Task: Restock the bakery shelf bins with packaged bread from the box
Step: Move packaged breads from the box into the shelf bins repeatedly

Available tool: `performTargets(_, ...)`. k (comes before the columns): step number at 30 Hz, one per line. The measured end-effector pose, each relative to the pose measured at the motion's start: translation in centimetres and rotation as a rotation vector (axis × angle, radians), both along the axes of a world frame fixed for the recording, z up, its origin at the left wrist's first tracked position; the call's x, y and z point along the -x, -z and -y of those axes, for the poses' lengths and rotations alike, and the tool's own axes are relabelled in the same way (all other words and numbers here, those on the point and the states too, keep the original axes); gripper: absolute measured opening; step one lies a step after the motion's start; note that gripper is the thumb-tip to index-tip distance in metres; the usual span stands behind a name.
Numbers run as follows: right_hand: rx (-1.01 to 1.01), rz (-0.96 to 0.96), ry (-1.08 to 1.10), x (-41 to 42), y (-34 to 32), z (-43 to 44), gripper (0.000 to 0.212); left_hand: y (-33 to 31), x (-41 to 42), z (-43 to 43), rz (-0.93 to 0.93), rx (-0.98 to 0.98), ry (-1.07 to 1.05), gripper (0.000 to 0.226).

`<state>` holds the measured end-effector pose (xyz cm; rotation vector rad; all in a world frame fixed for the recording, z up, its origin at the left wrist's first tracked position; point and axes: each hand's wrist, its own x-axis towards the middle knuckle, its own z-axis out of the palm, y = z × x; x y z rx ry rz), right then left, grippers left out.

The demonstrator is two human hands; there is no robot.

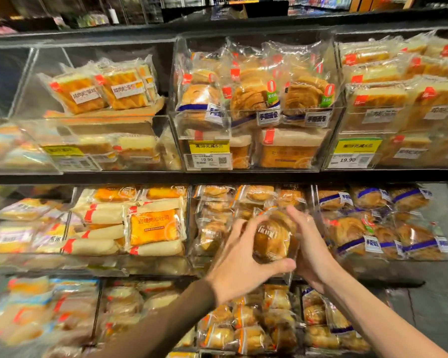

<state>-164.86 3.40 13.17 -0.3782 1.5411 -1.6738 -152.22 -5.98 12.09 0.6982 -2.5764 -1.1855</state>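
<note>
Head view: two hands hold one bread pack point(274, 239) up in front of the mid bin point(201, 260), in the middle row. It's a round swirly bun in clear wrap. The left hand point(239, 264) has its grip clamped on the pack: thumb under, fingers curled over the top. The right hand point(312, 244) has its grip apart, fingers flat vs. the pack's right side; its thumb is hidden. I think the pack is not in the bin yet, just at its front.

To do this bit well, IMO: go slow & don't squeeze, b/c the bun looks soft & the wrap slippy. Lift it over the clear front lip, then lay it on top of the buns w/ the label facing out. That bin looks nearly full, so push the pack back a bit or it may slide out.

Bins: the mid bin has round buns w/ orange bands. The right bin point(314, 200) has swirly breads w/ blue bands. The left bin point(140, 264) has long white packs & one orange pack. Up top, the top mid bin point(177, 120) has swirly breads over square loaves, w/ a yellow tag point(208, 147) on front. The top left bin point(31, 86) has only a few square cake packs & lots of room. The box is not in view.
</note>
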Motion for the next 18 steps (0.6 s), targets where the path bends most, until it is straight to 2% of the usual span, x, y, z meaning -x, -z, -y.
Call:
performTargets(2, 0.062, 0.067, -0.02, -0.8, -0.6, 0.1, 0.053, 0.6, -0.5, 0.1, -0.008, -0.004, -0.019, 0.092)
performTargets(4, 0.092, 0.119, -0.022, -0.7, -0.6, 0.3, 0.063, 0.7, -1.0, 0.2, -0.036, -0.023, -0.032, 0.087)
performTargets(6, 0.074, 0.119, -0.02, -0.5, -0.3, 0.4, 0.058, 0.4, -1.3, 0.5, -0.081, -0.03, -0.079, 0.079)
performTargets(9, 0.034, 0.132, 0.052, -0.1, 0.3, 0.6, 0.026, 0.0, -1.7, 2.4, -0.081, -0.013, -0.227, 0.079)
performTargets(13, 0.011, 0.157, 0.077, 0.6, 0.3, 0.0, 0.024, 0.4, -2.4, 6.8, 0.163, 0.272, -0.383, 0.085)
performTargets(18, 0.022, 0.15, 0.041, 0.8, 0.2, -0.5, 0.025, 2.0, -1.3, 7.9, 0.357, 0.558, -0.376, 0.086)
